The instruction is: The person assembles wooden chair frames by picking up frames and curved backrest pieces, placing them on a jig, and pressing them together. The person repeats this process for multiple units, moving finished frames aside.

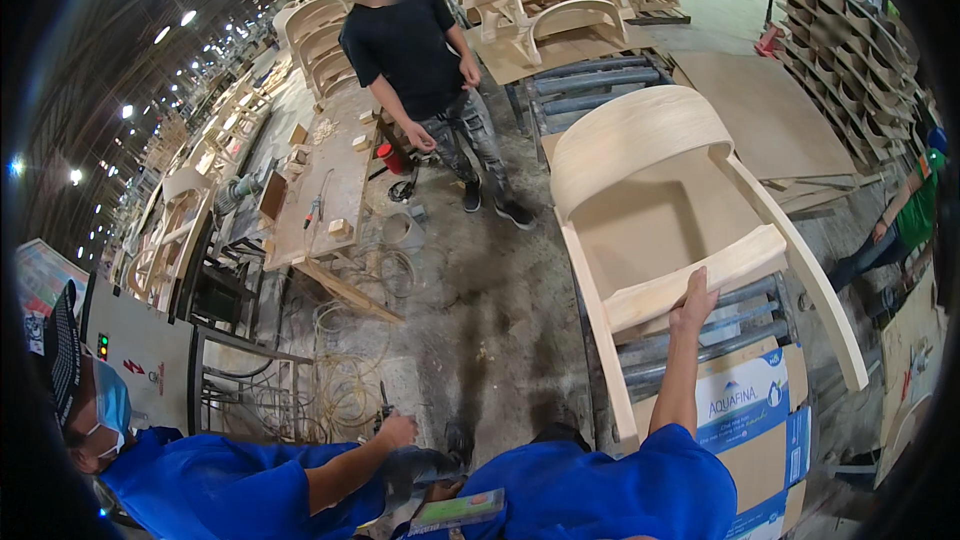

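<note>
An unfinished pale wooden chair frame (640, 145), with a curved backrest and long straight legs, lies tipped over the roller conveyor (745, 315) on my right. My right hand (695, 302) is closed on the lower edge of its wide crosspiece, the arm reaching up from the bottom of the view. My left hand is not in view. Close on my left, a masked co-worker in a blue shirt (240, 480) reaches forward; that person's hand (398, 430) is around a small dark tool that I cannot make out.
A person in a black shirt (405, 45) stands ahead by a workbench (305, 210) with wood blocks. Hoses (345, 380) coil on the floor. A blue and white carton (740, 400) lies under the chair's legs. Stacked chair frames (575, 15) and curved panels (840, 50) stand farther back.
</note>
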